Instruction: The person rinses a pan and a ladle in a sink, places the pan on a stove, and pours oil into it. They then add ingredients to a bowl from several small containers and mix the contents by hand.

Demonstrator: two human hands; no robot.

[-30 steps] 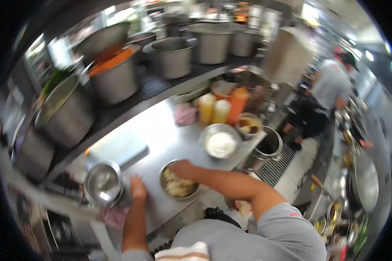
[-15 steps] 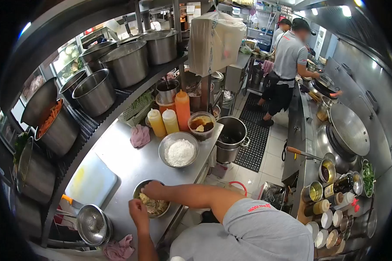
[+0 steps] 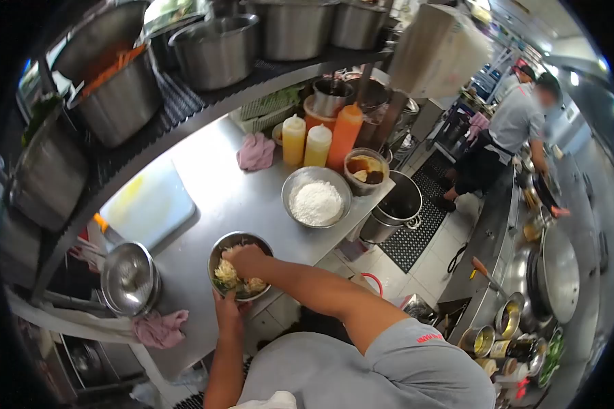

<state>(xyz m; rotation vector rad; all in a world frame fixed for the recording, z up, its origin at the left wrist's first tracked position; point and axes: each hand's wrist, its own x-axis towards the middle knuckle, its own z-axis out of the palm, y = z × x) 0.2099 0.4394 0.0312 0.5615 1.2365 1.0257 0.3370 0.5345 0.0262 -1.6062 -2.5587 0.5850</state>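
A metal bowl [image 3: 217,247] on the steel counter holds a pale shredded mixture [image 3: 226,273] with green bits. My right hand [image 3: 242,258] reaches into this bowl, its fingers down in the mixture and mostly hidden. Against the bowl's near rim is my left hand [image 3: 229,305], its fingers closed on the rim. Farther up the counter stands a bowl of white powder [image 3: 316,202]. Beyond it are yellow and orange squeeze bottles [image 3: 345,136] and a tub with brown sauce [image 3: 366,168].
A white cutting board [image 3: 147,203], strainers [image 3: 128,278] and pink cloths [image 3: 160,329] lie to the left. Large pots [image 3: 215,51] line the shelf above. Two co-workers [image 3: 518,119] stand at the back right, beside the stove line with woks [image 3: 559,273].
My left hand has moved down from above the bowl's left side to its near rim. My right hand has gone deeper into the mixture. The whole view has shifted and turned.
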